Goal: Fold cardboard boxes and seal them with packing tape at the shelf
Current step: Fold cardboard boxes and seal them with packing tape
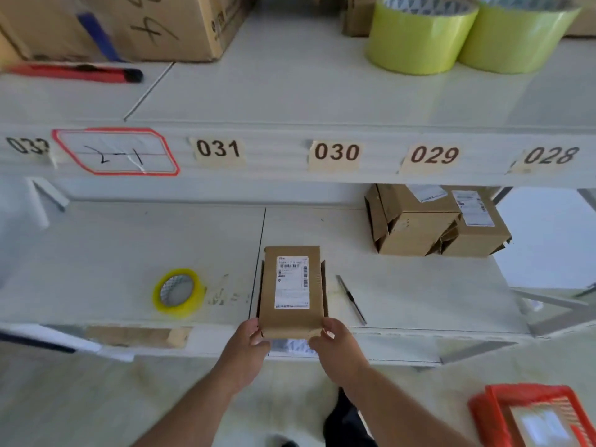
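A small brown cardboard box (292,291) with a white barcode label lies on the lower white shelf (129,246), its near end at the shelf's front edge. My left hand (248,346) grips the box's near left corner and my right hand (335,346) grips its near right corner, thumbs on top. A small yellow roll of packing tape (178,292) lies on the shelf to the left of the box. A slim knife (351,300) lies just right of it.
Two folded boxes (435,221) with labels stand at the back right of the lower shelf. The upper shelf carries two large yellow-green tape rolls (467,33), a red cutter (77,72) and big cartons (129,24). A red basket (535,417) sits on the floor at lower right.
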Demonstrator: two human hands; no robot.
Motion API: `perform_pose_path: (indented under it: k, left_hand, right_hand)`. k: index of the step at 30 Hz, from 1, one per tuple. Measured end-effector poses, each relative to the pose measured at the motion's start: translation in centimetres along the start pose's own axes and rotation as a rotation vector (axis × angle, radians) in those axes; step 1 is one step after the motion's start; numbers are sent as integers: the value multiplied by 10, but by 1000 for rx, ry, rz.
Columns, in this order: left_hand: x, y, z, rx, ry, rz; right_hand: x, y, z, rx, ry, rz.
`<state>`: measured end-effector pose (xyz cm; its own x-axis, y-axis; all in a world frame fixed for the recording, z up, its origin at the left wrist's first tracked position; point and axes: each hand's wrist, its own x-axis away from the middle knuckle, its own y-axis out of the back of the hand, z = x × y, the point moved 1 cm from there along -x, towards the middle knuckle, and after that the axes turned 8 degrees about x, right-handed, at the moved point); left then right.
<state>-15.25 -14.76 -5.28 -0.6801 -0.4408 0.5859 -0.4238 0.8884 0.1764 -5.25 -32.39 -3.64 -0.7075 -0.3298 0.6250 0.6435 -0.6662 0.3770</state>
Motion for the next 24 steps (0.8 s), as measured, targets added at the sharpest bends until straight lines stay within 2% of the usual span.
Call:
perform_pose_path:
  k: [2,5,6,8,10,12,14,16,20,22,24]
  left_hand:
    - [-5,1,5,-44,0,-40]
    - [-18,4,0,-80,-32,-278]
    - [-22,5,-3,-89,-25,-313]
    - [-31,5,-7,-111,16,-295]
    - [-37,-2,-17,-132,57,-235]
    - [-44,-9,-23,-107,96,-185]
    - [-53,-14,-20,-29,113,-120]
    - [-56,-14,-11,29,150,-55]
    - [-54,-20,-4,495,265,-33]
    - [-55,-17,-3,580,319,-42]
    - [-61,-9,3,540,373,-102]
  right_hand:
    - [-2,1,-1,-10,-17,-30]
    - [-12,11,-3,-17,-82,-138]
    - [-17,15,-4,-16,-108,-182]
    - [-29,22,-4,20,-145,-168]
    - [-41,25,-1,66,-157,-52]
    - [-50,26,7,82,-125,69]
    - [-57,24,15,-10,-70,201]
    - [-61,19,17,-13,-19,239]
    - [-41,17,20,425,217,-58]
    - [-19,10,37,594,293,-108]
    - [-6,-9,53,748,323,-91]
